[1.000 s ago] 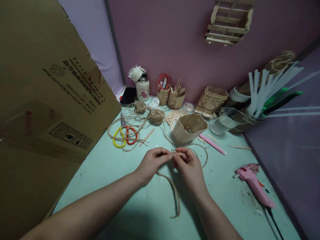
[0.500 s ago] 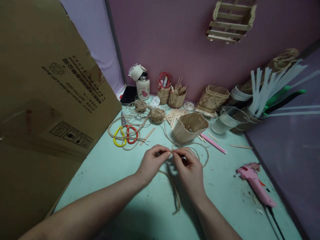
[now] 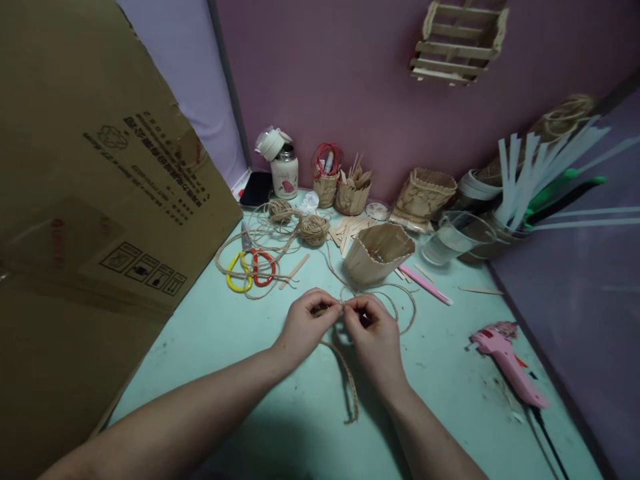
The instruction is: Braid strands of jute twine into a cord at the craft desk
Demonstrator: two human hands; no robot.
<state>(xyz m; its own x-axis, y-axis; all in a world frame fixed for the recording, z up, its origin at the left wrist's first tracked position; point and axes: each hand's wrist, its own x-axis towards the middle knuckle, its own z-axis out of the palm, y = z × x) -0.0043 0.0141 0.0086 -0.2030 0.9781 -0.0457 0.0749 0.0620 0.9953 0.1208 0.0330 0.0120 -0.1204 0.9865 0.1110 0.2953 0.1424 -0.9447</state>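
My left hand (image 3: 311,321) and my right hand (image 3: 373,333) meet fingertip to fingertip over the table, both closed in a pinch on thin jute twine. A braided tail of the twine (image 3: 346,373) hangs below my left hand toward the table, its end frayed. Loose strands (image 3: 411,307) curl on the table behind my right hand. Just beyond my fingers stands an open cup made of wooden sticks (image 3: 367,267). My fingers hide the exact spot where the twine is gripped.
A cardboard box (image 3: 100,267) walls off the left. Scissors (image 3: 253,270) lie under tangled twine by two twine balls (image 3: 314,231). A pink glue gun (image 3: 510,363) with its cord rests at right. A pink pen-like tool (image 3: 425,285), plastic cup (image 3: 450,241) and bottle (image 3: 285,177) stand or lie farther back.
My hands stay in nearly the same place, with the fingertips shifting slightly at the twine. The whole view has moved a little, so things sit slightly more to the left.
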